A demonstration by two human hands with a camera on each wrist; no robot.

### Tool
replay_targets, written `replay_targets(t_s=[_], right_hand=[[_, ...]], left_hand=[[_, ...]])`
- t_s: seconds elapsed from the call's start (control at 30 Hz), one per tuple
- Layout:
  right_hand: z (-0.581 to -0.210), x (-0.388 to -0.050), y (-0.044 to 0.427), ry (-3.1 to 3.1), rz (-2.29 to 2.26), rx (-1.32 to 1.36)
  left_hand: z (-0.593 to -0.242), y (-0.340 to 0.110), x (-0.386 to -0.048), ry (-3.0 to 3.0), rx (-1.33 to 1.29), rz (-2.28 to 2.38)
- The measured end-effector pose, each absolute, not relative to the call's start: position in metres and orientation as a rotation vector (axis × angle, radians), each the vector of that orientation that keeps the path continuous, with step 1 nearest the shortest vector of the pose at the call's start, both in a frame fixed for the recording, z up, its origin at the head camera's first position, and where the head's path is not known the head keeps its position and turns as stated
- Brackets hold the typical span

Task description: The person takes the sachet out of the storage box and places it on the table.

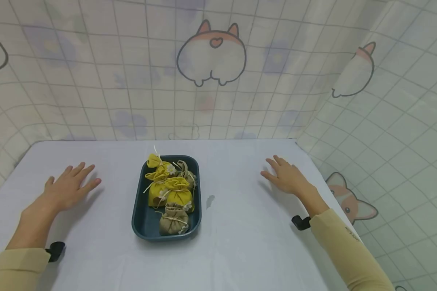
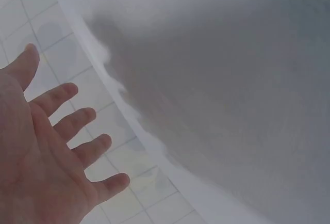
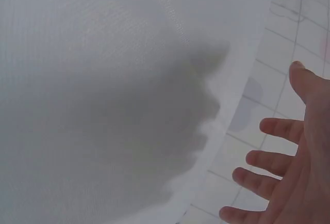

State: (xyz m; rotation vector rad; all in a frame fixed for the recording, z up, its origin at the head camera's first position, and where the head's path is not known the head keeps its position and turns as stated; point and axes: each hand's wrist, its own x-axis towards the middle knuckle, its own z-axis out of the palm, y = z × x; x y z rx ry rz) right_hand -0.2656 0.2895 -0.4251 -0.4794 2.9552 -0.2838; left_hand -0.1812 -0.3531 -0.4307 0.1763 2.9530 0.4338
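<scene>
A dark teal tray [image 1: 142, 222] stands on the white table, left of the middle. Inside it lie several small drawstring pouches: a yellow pouch [image 1: 179, 195] among others of its colour, a tan pouch [image 1: 174, 220] at the near end, and a greyish pouch [image 1: 187, 174] at the far right. My left hand [image 1: 67, 189] is held above the table to the left of the tray, fingers spread, holding nothing. Over the table's right side my right hand [image 1: 287, 176] is likewise spread and holds nothing. Both wrist views show bare palms and shadows on the cloth.
The white table [image 1: 240, 242] ends at a back edge against a tile-patterned curtain [image 1: 138, 68] with cartoon corgis. More of that curtain hangs along the right side. A small grey mark [image 1: 210, 201] shows on the tabletop right of the tray.
</scene>
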Motion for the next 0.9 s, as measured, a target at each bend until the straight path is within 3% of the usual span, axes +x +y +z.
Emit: replay_targets(t_s=[0.9], right_hand=[[-0.408,-0.246,0.231,3.038,-0.378,-0.781]], left_hand=[[-0.42,-0.309,-0.184,2.996,0.22,0.559]])
